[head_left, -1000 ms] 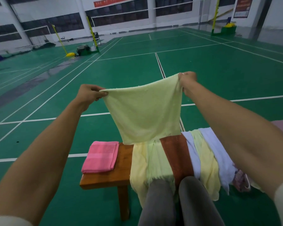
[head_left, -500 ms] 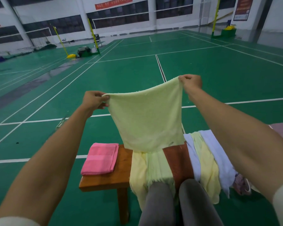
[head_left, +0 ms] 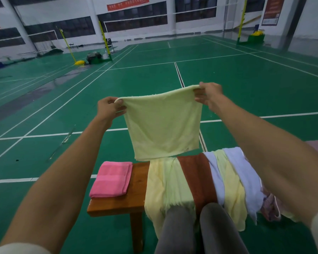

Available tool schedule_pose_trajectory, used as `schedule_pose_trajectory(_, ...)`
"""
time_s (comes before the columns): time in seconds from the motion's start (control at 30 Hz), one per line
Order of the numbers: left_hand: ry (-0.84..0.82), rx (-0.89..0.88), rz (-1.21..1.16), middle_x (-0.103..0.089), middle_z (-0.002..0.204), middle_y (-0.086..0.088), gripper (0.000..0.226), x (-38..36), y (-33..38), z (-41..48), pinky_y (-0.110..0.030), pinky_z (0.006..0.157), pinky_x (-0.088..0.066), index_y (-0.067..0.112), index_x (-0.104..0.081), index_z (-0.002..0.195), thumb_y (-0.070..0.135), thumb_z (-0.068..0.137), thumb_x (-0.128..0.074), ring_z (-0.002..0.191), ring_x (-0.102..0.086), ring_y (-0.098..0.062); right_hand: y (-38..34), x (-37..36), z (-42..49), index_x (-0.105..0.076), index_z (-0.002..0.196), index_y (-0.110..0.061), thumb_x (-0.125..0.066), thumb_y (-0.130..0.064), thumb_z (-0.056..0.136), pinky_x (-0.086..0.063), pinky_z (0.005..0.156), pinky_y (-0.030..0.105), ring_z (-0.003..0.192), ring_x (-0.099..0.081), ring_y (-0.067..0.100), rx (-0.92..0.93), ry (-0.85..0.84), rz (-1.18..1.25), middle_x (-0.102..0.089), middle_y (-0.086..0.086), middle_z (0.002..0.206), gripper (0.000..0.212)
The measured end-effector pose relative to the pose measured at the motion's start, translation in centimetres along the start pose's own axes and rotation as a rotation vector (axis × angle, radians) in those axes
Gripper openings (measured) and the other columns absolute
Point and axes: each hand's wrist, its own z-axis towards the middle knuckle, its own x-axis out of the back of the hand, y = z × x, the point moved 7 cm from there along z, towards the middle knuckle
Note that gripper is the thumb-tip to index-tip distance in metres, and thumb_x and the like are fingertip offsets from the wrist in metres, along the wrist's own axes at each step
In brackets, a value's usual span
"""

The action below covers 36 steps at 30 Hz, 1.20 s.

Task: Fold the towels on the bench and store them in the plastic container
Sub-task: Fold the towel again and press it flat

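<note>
Head view: the wooden counter (head_left: 136,184) carries unfolded towels (head_left: 196,182) draped across it, waiting their turn, with a folded pink towel (head_left: 111,179) set apart at its left end. Above them hangs the pale yellow towel (head_left: 162,125), held taut by its top corners so it falls flat for folding; left hand (head_left: 106,109) and right hand (head_left: 208,95) each pinch one corner. No plastic container shows.

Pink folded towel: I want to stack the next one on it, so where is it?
Head view, lower left: the pink folded towel lies on the wooden bench's left end, beside the draped yellow towel.
</note>
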Motion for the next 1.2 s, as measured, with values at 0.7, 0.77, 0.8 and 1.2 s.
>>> schedule_pose_trajectory(0.7,-0.839,0.548,0.544,-0.065,0.090,-0.006,0.020,2.3,-13.3,-15.4,-0.025,0.063,-0.050,0.003,-0.062,0.114,0.017,0.100,-0.063,0.072,-0.058,-0.013,13.0,10.2,-13.5,-0.065,0.125,0.008,-0.051,0.005,0.095,-0.060,0.054,0.024,0.064,-0.071,0.019,-0.863,-0.706,-0.548,-0.069,0.016,0.082,0.033)
schedule_pose_trajectory(0.77,-0.960,0.690,0.607,-0.068,0.096,-0.007,0.029,2.6,-14.7,-17.3,-0.025,0.066,-0.052,0.001,-0.059,0.125,0.015,0.099,-0.062,0.073,-0.060,-0.013,14.1,10.8,-15.0,-0.062,0.126,0.011,-0.050,0.004,0.100,-0.060,0.056,0.022,0.073,-0.073,0.020,-0.938,-0.786,-0.591,-0.069,0.019,0.089,0.029)
schedule_pose_trajectory(0.8,-0.983,0.738,0.612,-0.069,0.098,-0.007,0.032,2.5,-15.2,-17.9,-0.025,0.067,-0.053,0.001,-0.058,0.127,0.015,0.099,-0.063,0.074,-0.060,-0.013,14.7,11.0,-15.5,-0.064,0.124,0.010,-0.052,0.003,0.100,-0.060,0.057,0.021,0.078,-0.074,0.020,-0.978,-0.827,-0.614,-0.070,0.018,0.091,0.027)
schedule_pose_trajectory(1.2,-0.569,0.433,0.652,-0.068,0.088,-0.011,0.013,0.6,-18.3,-12.2,-0.027,0.058,-0.053,0.006,-0.070,0.102,0.017,0.095,-0.071,0.071,-0.063,-0.019,20.2,11.1,-10.7,-0.064,0.116,-0.002,-0.063,-0.003,0.098,-0.061,0.067,0.027,0.076,-0.075,0.018,-0.702,-0.656,-1.155,-0.075,0.010,0.098,0.019)
